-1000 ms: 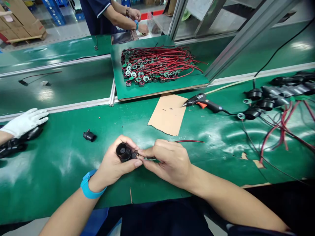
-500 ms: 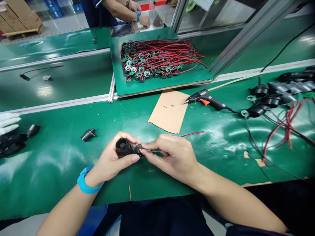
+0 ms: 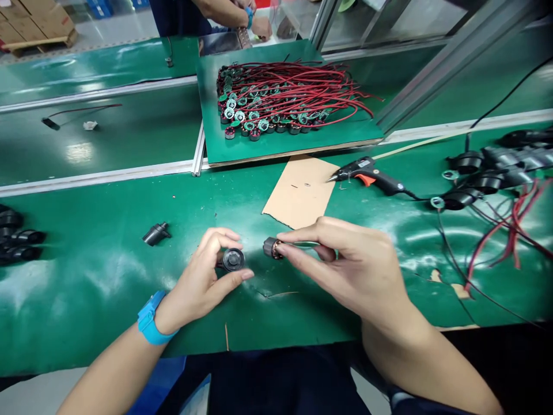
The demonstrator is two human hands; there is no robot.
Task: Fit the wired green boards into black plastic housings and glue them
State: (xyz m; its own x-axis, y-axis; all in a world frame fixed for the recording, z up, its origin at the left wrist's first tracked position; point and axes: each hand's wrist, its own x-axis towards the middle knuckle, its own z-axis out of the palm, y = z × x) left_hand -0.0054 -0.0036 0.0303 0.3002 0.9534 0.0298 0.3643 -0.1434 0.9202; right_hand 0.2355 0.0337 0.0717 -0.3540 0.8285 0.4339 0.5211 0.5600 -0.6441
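My left hand [image 3: 203,280] pinches a small black round housing [image 3: 232,260] between thumb and fingers just above the green bench mat [image 3: 86,271]. My right hand [image 3: 354,265] pinches a small dark coil part [image 3: 272,248] with copper showing at its end, held a short gap to the right of the housing. The two parts are apart. A blue wristband [image 3: 151,319] sits on my left wrist.
A cardboard sheet [image 3: 300,190] and a black hot glue gun [image 3: 371,176] lie behind my hands. A green board [image 3: 224,144] carries several wired coils with red leads [image 3: 294,95]. Black housings with red wires [image 3: 488,173] lie right, a loose black part [image 3: 155,233] left. Another person's hands [image 3: 259,23] work beyond.
My hands have drawn apart: the coil part, held against the housing before, is now separate in my right hand. The white-gloved hand at the left edge has gone from view.
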